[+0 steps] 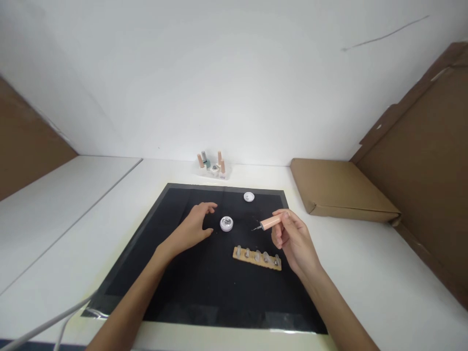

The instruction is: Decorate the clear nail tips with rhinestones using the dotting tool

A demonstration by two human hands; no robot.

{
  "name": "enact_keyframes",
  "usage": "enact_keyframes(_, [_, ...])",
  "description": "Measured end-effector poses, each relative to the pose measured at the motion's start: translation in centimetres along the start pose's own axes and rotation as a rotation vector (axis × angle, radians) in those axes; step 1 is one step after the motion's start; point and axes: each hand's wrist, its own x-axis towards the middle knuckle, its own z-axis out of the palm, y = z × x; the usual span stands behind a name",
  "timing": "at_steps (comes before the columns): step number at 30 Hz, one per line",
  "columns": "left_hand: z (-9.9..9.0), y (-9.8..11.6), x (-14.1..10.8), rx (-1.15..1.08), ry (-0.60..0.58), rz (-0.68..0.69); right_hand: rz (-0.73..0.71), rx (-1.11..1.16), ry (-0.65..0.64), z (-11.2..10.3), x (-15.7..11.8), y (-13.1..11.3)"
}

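My right hand (294, 239) grips the peach handle of a nail polish brush (271, 222), its thin tip pointing left above the black mat. Just left of a small round white jar (226, 224), my left hand (195, 226) is open, thumb and fingers apart, not touching it. Something silvery shows inside the uncovered jar. Below the brush lies a tan strip (257, 258) bearing several clear nail tips with silvery patches. A round white lid (249, 197) rests near the mat's far edge.
The black mat (204, 297) covers the middle of the white table. At the back stands a clear tray (228, 171) with several small bottles. A flat cardboard box (340, 187) sits at the right; a cable (54, 319) runs along the lower left.
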Motion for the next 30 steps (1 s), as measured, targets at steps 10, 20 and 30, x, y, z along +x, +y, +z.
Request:
enact_keyframes(10, [5.7, 4.4, -5.7, 0.082, -0.048, -0.191, -0.034, 0.022, -0.015, -0.9, 0.2, -0.3])
enact_keyframes(20, [6.3, 4.5, -3.5, -0.257, -0.079, -0.015, -0.013, 0.044, -0.048, -1.3, 0.2, -1.2])
enact_keyframes(30, [7.7, 4.0, -2.4, -0.611, -0.090, -0.041, -0.004, 0.060, -0.034, -1.6, 0.4, -1.6])
